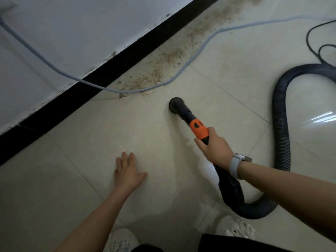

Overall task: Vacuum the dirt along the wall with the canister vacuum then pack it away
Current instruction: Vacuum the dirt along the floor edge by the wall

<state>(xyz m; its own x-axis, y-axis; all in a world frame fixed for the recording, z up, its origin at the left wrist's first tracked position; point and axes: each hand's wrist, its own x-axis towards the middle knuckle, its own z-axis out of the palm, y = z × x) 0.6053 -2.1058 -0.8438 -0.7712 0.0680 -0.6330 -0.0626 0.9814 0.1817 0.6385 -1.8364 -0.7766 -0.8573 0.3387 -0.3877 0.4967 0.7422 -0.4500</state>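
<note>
The vacuum hose handle, with its orange collar, is gripped by the right hand, fingers curled round it just behind the collar. The round black nozzle is held down at the tiled floor, near the closest end of the dirt but not yet on it. The left hand hangs with fingers straight and spread, holding nothing; whether it touches the floor cannot be told.

The brown dirt is seen strewn in a long band beside the black skirting board, running away toward the top of the view, with a pale blue cable lying across it. The tiles nearer the person appear clean. The corrugated hose loops off to the right; the canister itself is out of view.

The task is judged to be at an early stage: most of the dirt remains to be vacuumed, and the packing away has not been begun.
</note>
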